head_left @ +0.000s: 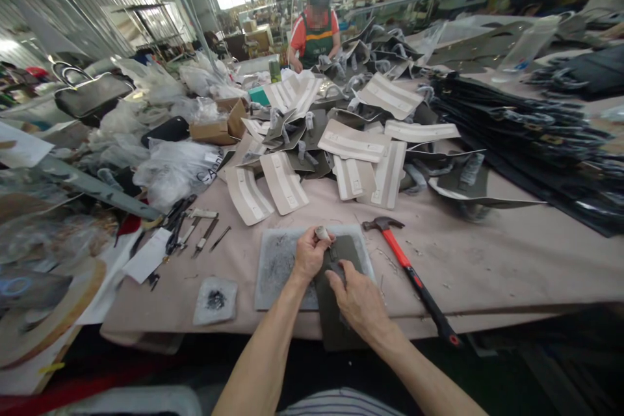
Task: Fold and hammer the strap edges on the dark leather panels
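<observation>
A dark olive panel (340,328), leather-like, lies lengthwise in front of me, partly over a scuffed pale board (277,270) and past the table's near edge. My left hand (308,257) is curled closed by the panel's upper left side. A whitish, rounded tip shows at its fingers; whether it is a wrapped finger or a held piece I cannot tell. My right hand (361,302) rests on the panel, thumb and forefinger apart, its other fingers partly hidden. To the right lies a claw hammer (402,260) with a red and black handle.
Small dark parts sit on a pale square pad (215,300) at left, near slim metal tools (205,237). Beyond lie beige-lined panels (285,183) and black straps (526,136). Plastic bags (178,172) and a cardboard box (219,123) stand left. A person in an apron (316,36) works opposite.
</observation>
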The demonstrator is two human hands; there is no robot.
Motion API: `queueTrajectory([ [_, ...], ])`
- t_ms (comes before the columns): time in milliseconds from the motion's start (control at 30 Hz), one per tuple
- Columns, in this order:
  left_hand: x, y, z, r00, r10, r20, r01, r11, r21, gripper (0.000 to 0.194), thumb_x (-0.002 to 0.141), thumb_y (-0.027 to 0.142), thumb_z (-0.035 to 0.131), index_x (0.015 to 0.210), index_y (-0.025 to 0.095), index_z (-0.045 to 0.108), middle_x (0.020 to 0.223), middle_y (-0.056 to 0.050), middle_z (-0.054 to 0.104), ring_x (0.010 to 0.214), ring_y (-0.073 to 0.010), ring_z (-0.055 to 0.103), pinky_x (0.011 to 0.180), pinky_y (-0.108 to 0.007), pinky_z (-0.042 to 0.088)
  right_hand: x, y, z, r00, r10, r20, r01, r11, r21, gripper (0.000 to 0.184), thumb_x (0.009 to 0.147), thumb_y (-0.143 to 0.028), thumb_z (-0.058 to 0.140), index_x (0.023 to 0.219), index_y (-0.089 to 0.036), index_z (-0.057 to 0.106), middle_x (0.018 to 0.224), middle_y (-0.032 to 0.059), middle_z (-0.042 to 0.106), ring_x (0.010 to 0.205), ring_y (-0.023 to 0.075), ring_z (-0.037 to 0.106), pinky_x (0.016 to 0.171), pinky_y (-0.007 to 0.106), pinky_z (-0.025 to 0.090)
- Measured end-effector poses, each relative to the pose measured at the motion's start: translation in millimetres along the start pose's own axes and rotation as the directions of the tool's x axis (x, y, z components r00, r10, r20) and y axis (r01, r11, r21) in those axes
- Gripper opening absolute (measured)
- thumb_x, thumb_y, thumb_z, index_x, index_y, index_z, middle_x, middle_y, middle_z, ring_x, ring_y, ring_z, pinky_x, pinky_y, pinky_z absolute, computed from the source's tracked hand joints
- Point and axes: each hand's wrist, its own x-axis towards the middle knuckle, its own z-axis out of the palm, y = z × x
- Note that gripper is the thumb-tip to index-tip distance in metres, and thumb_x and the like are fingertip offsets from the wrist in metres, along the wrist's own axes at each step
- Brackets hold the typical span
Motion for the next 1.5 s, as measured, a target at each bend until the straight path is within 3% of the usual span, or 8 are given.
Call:
queueTrajectory([
  [267,-3.9,2.9,0.4,0.999,0.026,0.042,-0.03,0.995,0.096,0.019,0.087,0.034,0.068,0.093,0.016,0.068,0.091,-0.006,0.075,0.087,-0.0177,0.071,0.086,-0.03,0.056,20.7,86.0,-38.7,0.95,0.015,-0.312,-0.092,0.969,-0.231,0.045,0.1,-0.047,0.038,0.118,-0.012,0.062,0.111,0.0181,0.064,0.1,0.0295,0.063,0.084,0.039,0.046],
  [500,-4.1,4.6,1.2,0.999,0.014,0.052,-0.02,0.992,0.121,0.018,0.087,0.033,0.068,0.093,0.016,0.067,0.091,-0.007,0.076,0.087,-0.0177,0.071,0.084,-0.03,0.056,20.7,144.9,-46.3,0.977,0.143,-0.159,-0.196,0.897,-0.396,0.034,0.098,-0.042,0.043,0.107,-0.014,0.059,0.098,0.0148,0.061,0.087,0.0271,0.062,0.072,0.035,0.043],
  [667,-4.9,6.3,3.5,0.998,0.033,0.05,-0.043,0.979,0.199,0.012,0.085,0.025,0.066,0.092,0.016,0.066,0.089,-0.006,0.076,0.083,-0.018,0.071,0.08,-0.029,0.056,28.4,134.1,-50.6,0.951,0.303,-0.066,-0.299,0.952,0.071,0.013,0.087,-0.03,0.052,0.089,-0.018,0.055,0.081,0.0081,0.059,0.071,0.021,0.057,0.061,0.031,0.04],
  [767,-5.1,9.2,5.1,0.995,0.063,0.083,-0.086,0.949,0.302,0.007,0.083,0.018,0.064,0.089,0.017,0.067,0.086,-0.005,0.076,0.081,-0.0179,0.071,0.077,-0.028,0.055,35.0,118.5,-60.6,0.947,0.299,0.121,-0.322,0.852,0.413,0.009,0.083,-0.029,0.051,0.078,-0.021,0.049,0.067,0.0016,0.053,0.058,0.0159,0.051,0.052,0.027,0.039],
  [933,-8.8,11.2,9.0,0.991,0.119,0.065,-0.135,0.91,0.392,0.008,0.082,0.015,0.061,0.086,0.018,0.068,0.081,-0.003,0.075,0.077,-0.0175,0.069,0.074,-0.027,0.054,25.9,72.9,-84.3,0.963,0.223,0.155,-0.271,0.779,0.565,0.024,0.094,-0.045,0.032,0.083,-0.025,0.041,0.061,-0.0062,0.042,0.042,0.0113,0.036,0.041,0.025,0.033],
  [1100,-14.7,7.4,12.6,0.989,0.147,0.021,-0.143,0.909,0.392,0.01,0.081,0.016,0.063,0.089,0.019,0.069,0.082,-0.002,0.075,0.075,-0.0176,0.069,0.072,-0.027,0.053,9.9,47.1,-104.6,0.968,-0.105,-0.23,0.141,0.979,0.149,0.036,0.096,-0.054,0.035,0.078,-0.024,0.043,0.057,-0.0015,0.048,0.048,0.0139,0.044,0.049,0.027,0.026],
  [1233,-17.1,4.6,11.4,0.987,0.156,0.035,-0.157,0.898,0.411,0.01,0.081,0.015,0.062,0.087,0.019,0.069,0.078,-0.001,0.073,0.071,-0.017,0.067,0.069,-0.026,0.052,9.4,44.0,-121.4,0.97,-0.235,-0.058,0.215,0.946,-0.243,0.028,0.097,-0.042,0.04,0.077,-0.023,0.046,0.055,-0.0002,0.05,0.044,0.0128,0.037,0.05,0.03,0.015],
  [1500,-17.6,5.7,10.1,0.981,0.179,0.08,-0.196,0.895,0.401,0.014,0.083,0.013,0.06,0.09,0.019,0.07,0.083,-0.003,0.074,0.076,-0.0178,0.068,0.075,-0.028,0.053,-2.3,18.4,-146.7,0.767,-0.244,-0.593,0.266,0.963,-0.052,0.036,0.101,-0.05,0.028,0.079,-0.025,0.041,0.056,-0.0001,0.049,0.045,0.0139,0.041,0.051,0.029,0.028],
])
